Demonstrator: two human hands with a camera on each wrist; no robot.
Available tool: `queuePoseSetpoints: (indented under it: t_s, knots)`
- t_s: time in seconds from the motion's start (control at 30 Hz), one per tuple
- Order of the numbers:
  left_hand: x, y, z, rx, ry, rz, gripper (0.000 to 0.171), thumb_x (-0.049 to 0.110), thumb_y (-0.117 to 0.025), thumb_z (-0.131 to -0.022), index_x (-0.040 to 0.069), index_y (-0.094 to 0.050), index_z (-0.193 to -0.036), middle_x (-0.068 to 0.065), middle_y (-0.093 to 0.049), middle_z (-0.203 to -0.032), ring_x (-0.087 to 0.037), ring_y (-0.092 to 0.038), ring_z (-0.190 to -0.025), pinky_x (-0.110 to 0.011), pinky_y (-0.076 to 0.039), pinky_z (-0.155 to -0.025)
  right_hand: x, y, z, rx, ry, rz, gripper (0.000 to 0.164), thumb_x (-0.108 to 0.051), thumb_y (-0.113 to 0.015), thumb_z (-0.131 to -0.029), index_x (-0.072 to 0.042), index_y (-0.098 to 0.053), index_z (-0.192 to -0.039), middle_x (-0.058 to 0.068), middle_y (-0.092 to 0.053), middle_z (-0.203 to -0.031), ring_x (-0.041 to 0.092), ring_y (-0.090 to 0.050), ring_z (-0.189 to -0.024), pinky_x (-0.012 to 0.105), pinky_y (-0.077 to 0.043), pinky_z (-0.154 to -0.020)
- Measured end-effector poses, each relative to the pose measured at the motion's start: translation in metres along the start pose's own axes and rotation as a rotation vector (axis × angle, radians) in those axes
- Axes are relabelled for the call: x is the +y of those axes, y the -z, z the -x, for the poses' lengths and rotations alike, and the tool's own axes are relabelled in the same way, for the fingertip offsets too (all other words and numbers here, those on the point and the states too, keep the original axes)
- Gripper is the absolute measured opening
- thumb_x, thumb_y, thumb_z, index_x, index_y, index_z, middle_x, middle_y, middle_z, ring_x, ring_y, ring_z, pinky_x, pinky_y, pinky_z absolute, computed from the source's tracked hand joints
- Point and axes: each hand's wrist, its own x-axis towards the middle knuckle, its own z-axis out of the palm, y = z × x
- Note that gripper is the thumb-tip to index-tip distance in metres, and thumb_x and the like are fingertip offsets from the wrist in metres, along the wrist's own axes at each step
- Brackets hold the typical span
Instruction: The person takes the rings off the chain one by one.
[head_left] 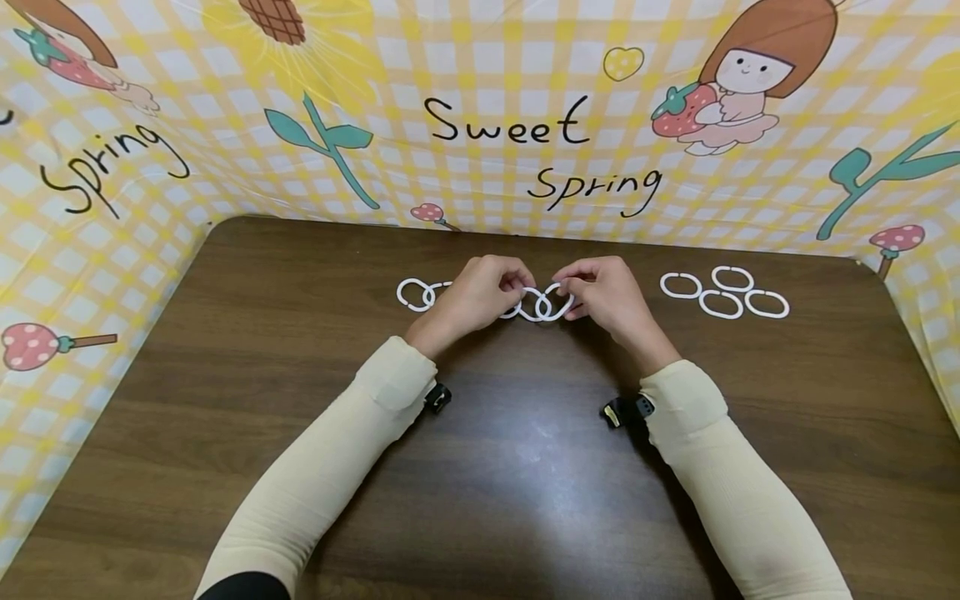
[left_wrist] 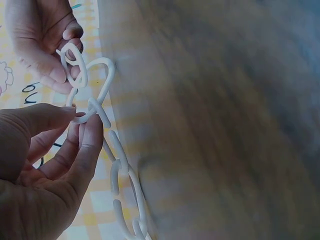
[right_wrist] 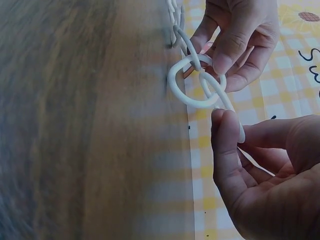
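A chain of white oval plastic links (left_wrist: 140, 200) runs leftward along the far part of the table, its left end showing beyond my left wrist in the head view. My left hand (head_left: 483, 292) pinches one white link (right_wrist: 173, 87) of the chain between thumb and fingers. With thumb and fingertips, my right hand (head_left: 607, 292) pinches the end link (right_wrist: 229, 102), which passes through the link in the left hand. Each link has a small gap in its side. In the head view, my left hand covers the middle of the chain.
Several loose white links (head_left: 747, 292) lie grouped on the brown wooden table (head_left: 525, 500), right of my right hand. Behind and at both sides hangs a yellow checked cloth (head_left: 480, 50) with printed drawings and words, meeting the table's back edge.
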Motion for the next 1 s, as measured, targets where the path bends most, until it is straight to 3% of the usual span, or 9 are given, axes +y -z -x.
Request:
queuePoseSetpoints:
  t_s: [1.0]
  knots:
    - [0.0019, -0.0006, 0.0005, 0.000, -0.012, -0.009, 0.015, 0.002, -0.065, -0.096, 0.006, -0.079, -0.101, -0.004, -0.069, -0.085, -0.014, -0.059, -0.078, -0.023, -0.047, -0.071, -0.0033, -0.0021, 0.0020, -0.008, 0.023, 0.031, 0.024, 0.002, -0.055, -0.101, 0.014, -0.072, -0.113, 0.020, -0.071, -0.091, 0.007, -0.063, -0.056, 0.026, -0.059, -0.057]
